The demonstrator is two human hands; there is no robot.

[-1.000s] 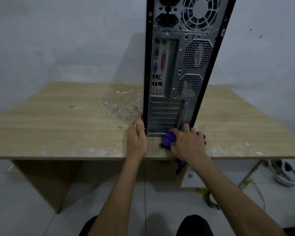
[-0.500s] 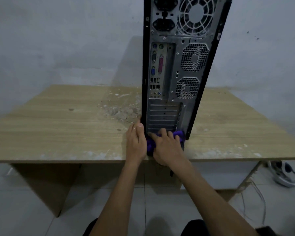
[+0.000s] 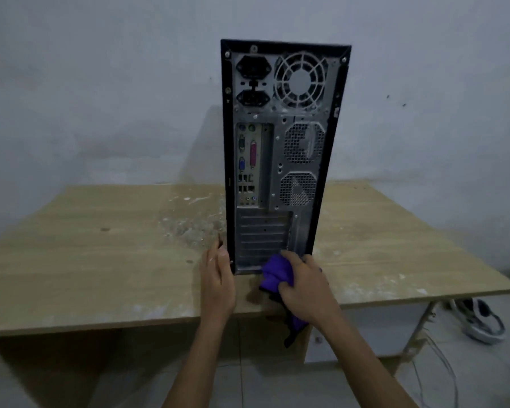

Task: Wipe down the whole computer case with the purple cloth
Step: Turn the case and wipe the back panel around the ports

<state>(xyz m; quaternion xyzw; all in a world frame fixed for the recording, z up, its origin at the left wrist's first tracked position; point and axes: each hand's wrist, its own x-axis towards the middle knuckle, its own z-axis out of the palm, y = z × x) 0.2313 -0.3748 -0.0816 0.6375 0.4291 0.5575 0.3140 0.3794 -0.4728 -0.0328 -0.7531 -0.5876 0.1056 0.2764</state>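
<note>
Two hands are seen at the foot of an upright computer case, which stands on a pale wooden surface with its rear panel turned toward the camera. The left hand is laid against the case's lower left edge, at about 9 o'clock from the bottom of the panel, its fingers straight and relaxed, nothing being grasped. The right hand is clenched around a bunched purple cloth, which is pressed to the lower right corner of the rear panel, at about 5 o'clock from the panel's centre; a loose end of the cloth is left hanging below the surface's near edge. White dusty smears are spread over the surface at 9 o'clock from the case. A shoe is seen on the floor at 4 o'clock.
</note>
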